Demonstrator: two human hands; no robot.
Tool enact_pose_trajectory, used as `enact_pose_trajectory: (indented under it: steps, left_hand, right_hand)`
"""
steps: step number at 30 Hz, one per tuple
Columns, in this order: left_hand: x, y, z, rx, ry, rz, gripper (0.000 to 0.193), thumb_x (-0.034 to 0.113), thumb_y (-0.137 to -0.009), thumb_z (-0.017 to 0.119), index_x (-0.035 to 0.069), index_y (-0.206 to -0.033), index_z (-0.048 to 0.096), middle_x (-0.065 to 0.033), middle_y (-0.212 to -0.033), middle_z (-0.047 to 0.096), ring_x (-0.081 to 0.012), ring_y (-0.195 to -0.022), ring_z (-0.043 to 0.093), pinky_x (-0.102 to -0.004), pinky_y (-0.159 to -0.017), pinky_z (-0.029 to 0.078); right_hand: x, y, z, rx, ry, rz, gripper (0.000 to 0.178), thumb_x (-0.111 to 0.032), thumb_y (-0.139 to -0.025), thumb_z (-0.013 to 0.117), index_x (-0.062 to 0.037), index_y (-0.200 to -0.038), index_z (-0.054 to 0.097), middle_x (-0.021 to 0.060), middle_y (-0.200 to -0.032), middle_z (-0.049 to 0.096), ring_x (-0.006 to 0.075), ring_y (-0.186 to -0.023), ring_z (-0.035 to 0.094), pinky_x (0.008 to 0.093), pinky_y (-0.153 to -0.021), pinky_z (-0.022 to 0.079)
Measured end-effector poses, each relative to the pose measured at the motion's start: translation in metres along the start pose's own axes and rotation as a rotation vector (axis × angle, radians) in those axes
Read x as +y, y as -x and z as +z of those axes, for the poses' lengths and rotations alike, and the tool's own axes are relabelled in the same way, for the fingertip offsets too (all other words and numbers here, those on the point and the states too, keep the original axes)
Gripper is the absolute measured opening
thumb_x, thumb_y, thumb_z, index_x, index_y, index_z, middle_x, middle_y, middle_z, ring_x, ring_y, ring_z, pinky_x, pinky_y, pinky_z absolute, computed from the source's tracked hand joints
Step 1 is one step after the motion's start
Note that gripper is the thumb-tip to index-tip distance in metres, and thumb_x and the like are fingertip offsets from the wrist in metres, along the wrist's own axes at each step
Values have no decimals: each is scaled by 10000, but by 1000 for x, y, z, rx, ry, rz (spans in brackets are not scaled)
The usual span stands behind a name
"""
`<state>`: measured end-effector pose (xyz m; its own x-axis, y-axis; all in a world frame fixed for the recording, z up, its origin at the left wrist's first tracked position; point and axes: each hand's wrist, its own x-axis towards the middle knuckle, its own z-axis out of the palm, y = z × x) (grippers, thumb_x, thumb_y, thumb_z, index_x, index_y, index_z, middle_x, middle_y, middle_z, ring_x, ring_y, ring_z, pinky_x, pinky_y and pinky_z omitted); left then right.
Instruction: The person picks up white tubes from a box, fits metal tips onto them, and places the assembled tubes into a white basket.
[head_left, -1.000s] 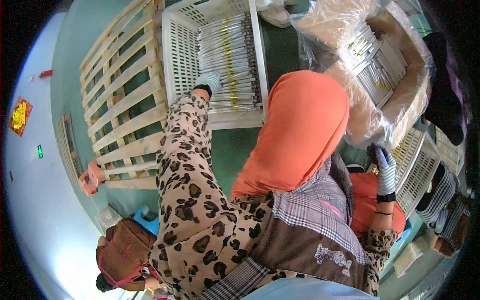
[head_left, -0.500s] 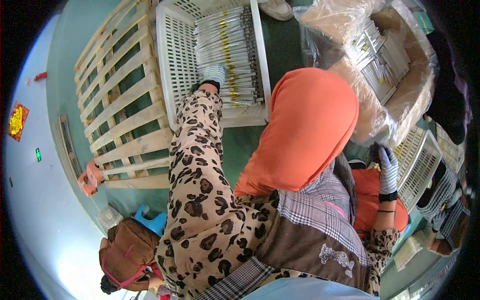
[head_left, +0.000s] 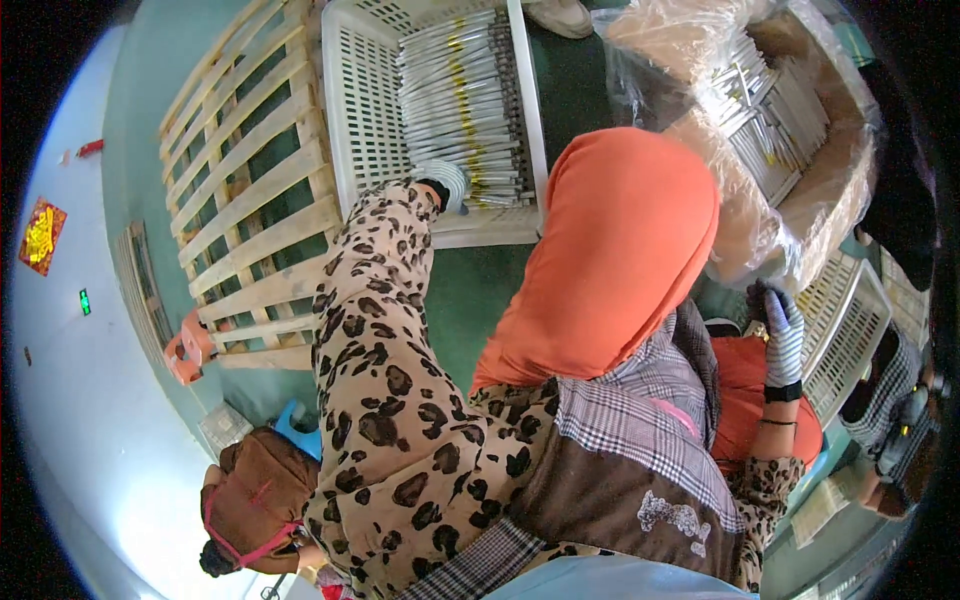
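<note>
My left hand (head_left: pixel 447 182), in a striped glove, reaches into a white slotted plastic crate (head_left: pixel 372 110). It lies at the near end of a row of slim silvery rods (head_left: pixel 462 100) with yellow middles and darker right ends. Its back hides the fingers, so I cannot see whether it grips a rod. My right hand (head_left: pixel 783 342), also gloved, is raised beside my right knee, away from the crate. Its dark-tipped fingers look curled together; whatever they may hold is hidden.
An open plastic-lined carton (head_left: pixel 848 150) at the far right holds loose pale rods (head_left: pixel 765 120). A wooden pallet (head_left: pixel 255 160) leans left of the crate. My orange-clad knee (head_left: pixel 630 230) separates crate and carton. Another crate (head_left: pixel 850 340) stands right; other people sit at lower left (head_left: pixel 262 495) and right.
My left hand has drawn back toward me along the rods, to the near end of the row. My right hand stays in nearly the same place. The whole view has shifted slightly.
</note>
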<state>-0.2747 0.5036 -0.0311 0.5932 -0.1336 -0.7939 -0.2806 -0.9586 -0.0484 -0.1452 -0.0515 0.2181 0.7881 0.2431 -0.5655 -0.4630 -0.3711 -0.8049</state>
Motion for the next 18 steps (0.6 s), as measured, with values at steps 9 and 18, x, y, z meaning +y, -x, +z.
enact_pose_trajectory:
  steps: [9,18]
  left_hand:
    - [20,-7,-23,39,58,-72,313,263,-844,425,97,-915,681,-117,-880,666,-294,-790,641,-435,-636,498]
    - [28,-7,-18,18,121,-142,357,299,-881,384,98,-956,669,-126,-984,646,-274,-901,623,-439,-737,487]
  right_hand:
    - [0,6,-7,60,42,9,237,-149,-905,491,-14,-1071,594,53,-959,632,112,-841,577,236,-752,455]
    - [4,2,-5,26,0,17,280,-208,-908,502,-11,-1089,584,61,-971,636,135,-854,591,261,-774,459]
